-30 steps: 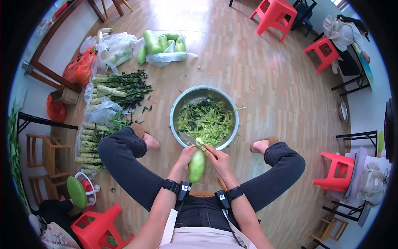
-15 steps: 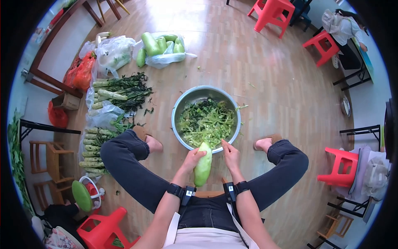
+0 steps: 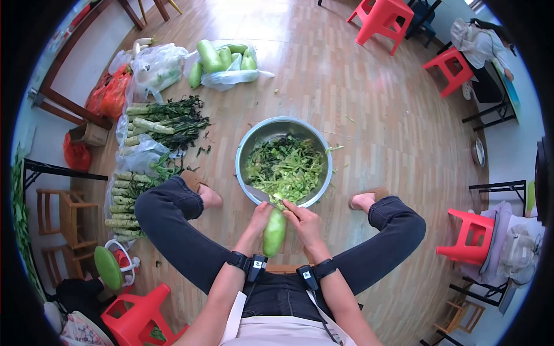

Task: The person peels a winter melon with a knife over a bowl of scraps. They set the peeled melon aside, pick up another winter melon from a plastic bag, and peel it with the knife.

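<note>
A pale green gourd (image 3: 274, 233) points its top end at the near rim of a metal basin (image 3: 241, 147). My left hand (image 3: 259, 219) is closed round its left side. From the right, my right hand (image 3: 304, 222) is closed on a knife (image 3: 257, 193), whose blade lies across the gourd's top end and reaches left over the basin rim. The handle is mostly hidden by my fingers. Chopped green leaves and pieces (image 3: 285, 167) lie in the basin.
Bundled stalks (image 3: 153, 126) and more stems (image 3: 124, 202) lie left, with bagged gourds (image 3: 216, 60) beyond. Red stools (image 3: 381, 23) (image 3: 470, 236) (image 3: 141, 314) stand around. A person (image 3: 482, 52) sits at the upper right. My knees flank the basin.
My right hand has moved left to the gourd's top, and the knife blade now shows across it. The gourd has shifted slightly down and left, and the whole view has shifted a little.
</note>
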Motion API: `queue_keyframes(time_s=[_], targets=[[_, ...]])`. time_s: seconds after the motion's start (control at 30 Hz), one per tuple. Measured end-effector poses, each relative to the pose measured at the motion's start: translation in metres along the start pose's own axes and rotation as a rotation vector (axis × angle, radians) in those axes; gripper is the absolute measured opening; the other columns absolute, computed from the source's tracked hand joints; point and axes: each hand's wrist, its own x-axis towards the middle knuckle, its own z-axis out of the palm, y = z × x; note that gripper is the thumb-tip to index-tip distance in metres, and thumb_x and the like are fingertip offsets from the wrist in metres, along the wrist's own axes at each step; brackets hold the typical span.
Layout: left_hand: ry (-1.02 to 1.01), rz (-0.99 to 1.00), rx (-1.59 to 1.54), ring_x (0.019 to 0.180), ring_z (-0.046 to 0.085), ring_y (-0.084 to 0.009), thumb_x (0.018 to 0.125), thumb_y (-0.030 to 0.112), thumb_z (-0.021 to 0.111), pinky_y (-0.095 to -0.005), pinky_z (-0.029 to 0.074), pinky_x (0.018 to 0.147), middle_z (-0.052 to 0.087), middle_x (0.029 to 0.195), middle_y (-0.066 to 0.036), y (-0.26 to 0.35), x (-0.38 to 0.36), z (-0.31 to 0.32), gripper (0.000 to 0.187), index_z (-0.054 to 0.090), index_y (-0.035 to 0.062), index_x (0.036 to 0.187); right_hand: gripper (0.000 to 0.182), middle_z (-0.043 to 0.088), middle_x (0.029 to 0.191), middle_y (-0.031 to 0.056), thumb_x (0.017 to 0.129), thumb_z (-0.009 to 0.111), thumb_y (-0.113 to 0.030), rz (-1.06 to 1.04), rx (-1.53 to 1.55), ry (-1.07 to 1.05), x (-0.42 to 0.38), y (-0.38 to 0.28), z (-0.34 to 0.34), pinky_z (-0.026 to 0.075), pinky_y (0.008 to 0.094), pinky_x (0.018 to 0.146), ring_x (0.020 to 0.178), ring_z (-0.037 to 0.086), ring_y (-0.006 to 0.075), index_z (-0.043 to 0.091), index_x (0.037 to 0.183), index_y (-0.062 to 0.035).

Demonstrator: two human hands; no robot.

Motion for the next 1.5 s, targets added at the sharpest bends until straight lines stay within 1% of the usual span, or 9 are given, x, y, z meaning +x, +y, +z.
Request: queue_keyframes(time_s=[0.17,0.67,0.87,0.97,1.03,1.17,1.23,1.37,1.5], targets=[[0.002,0.010,0.035,0.067,0.055,-0.0114,0.084,0.022,0.044,-0.0254,0.045,0.059,0.057,0.081,-0.004,-0.004,0.003,-0.002,0.024,0.052,0.0037,0.098,0.028,0.048,0.053,0.0036,0.075,0.061,-0.031,-0.114,-0.074,0.129,0.001,0.013,0.007,0.039,0.0296,0.045,0.047,0.050,0.0173,0.063,0.102,-0.0226],[-0.030,0.055,0.021,0.068,0.055,-0.0116,0.082,0.019,0.045,-0.0239,0.045,0.059,0.057,0.081,-0.005,-0.002,0.000,-0.001,0.025,0.050,0.0009,0.100,0.027,0.058,0.062,0.0043,0.075,0.062,-0.029,-0.077,0.082,0.141,0.003,0.026,0.015,0.042,0.0275,0.049,0.053,0.055,0.0166,0.063,0.101,-0.0217],[-0.093,0.032,-0.063,0.068,0.057,-0.0127,0.085,0.019,0.042,-0.0247,0.047,0.060,0.058,0.082,-0.006,0.005,-0.004,0.001,0.028,0.046,0.0003,0.106,0.024,0.061,0.065,0.0023,0.079,0.059,-0.026,-0.011,0.293,0.129,0.002,0.032,0.021,0.041,0.0245,0.049,0.053,0.054,0.0085,0.063,0.101,-0.0171],[-0.188,0.024,-0.088,0.072,0.059,-0.0159,0.084,0.025,0.042,-0.0270,0.049,0.061,0.059,0.084,-0.010,0.008,-0.007,0.001,0.033,0.046,0.0009,0.106,0.025,0.064,0.070,0.0019,0.084,0.054,-0.024,0.246,0.483,-0.018,0.003,0.057,0.019,0.042,0.0230,0.051,0.056,0.052,0.0053,0.062,0.103,-0.0099],[-0.372,-0.027,-0.231,0.078,0.061,-0.0239,0.082,0.039,0.042,-0.0326,0.051,0.064,0.058,0.087,-0.015,0.018,-0.017,0.007,0.046,0.044,0.0019,0.109,0.028,0.065,0.078,0.0037,0.086,0.051,-0.023,0.599,0.656,0.001,0.006,0.089,0.025,0.043,0.0224,0.056,0.061,0.051,0.0054,0.059,0.105,-0.0036],[-0.264,-0.068,-0.345,0.076,0.061,-0.0221,0.080,0.042,0.042,-0.0304,0.050,0.065,0.059,0.088,-0.016,0.013,-0.011,0.001,0.047,0.048,-0.0010,0.099,0.030,0.065,0.084,0.0045,0.087,0.050,-0.022,0.512,0.635,0.019,0.009,0.052,0.009,0.045,0.0222,0.061,0.067,0.055,0.0075,0.058,0.106,0.0000],[-0.249,-0.078,-0.365,0.074,0.060,-0.0204,0.082,0.040,0.043,-0.0306,0.050,0.063,0.059,0.086,-0.014,0.010,-0.007,0.001,0.042,0.049,0.0004,0.096,0.028,0.065,0.082,0.0030,0.086,0.051,-0.021,0.254,0.568,-0.005,0.001,0.030,0.011,0.045,0.0215,0.061,0.070,0.057,0.0068,0.058,0.107,-0.0035],[-0.053,-0.089,-0.366,0.065,0.058,-0.0167,0.084,0.031,0.044,-0.0304,0.049,0.059,0.058,0.078,-0.008,0.008,-0.006,-0.001,0.029,0.050,0.0033,0.091,0.025,0.065,0.082,0.0074,0.081,0.057,-0.021,0.116,0.338,0.044,-0.005,0.006,0.011,0.046,0.0219,0.060,0.068,0.062,0.0100,0.061,0.105,-0.0169],[-0.053,-0.063,-0.270,0.062,0.058,-0.0157,0.085,0.033,0.043,-0.0288,0.049,0.056,0.057,0.076,-0.006,0.000,-0.001,-0.009,0.029,0.050,0.0051,0.091,0.025,0.064,0.079,0.0084,0.079,0.059,-0.023,0.025,0.266,0.049,-0.001,0.008,0.010,0.045,0.0232,0.058,0.064,0.062,0.0146,0.062,0.103,-0.0185]])
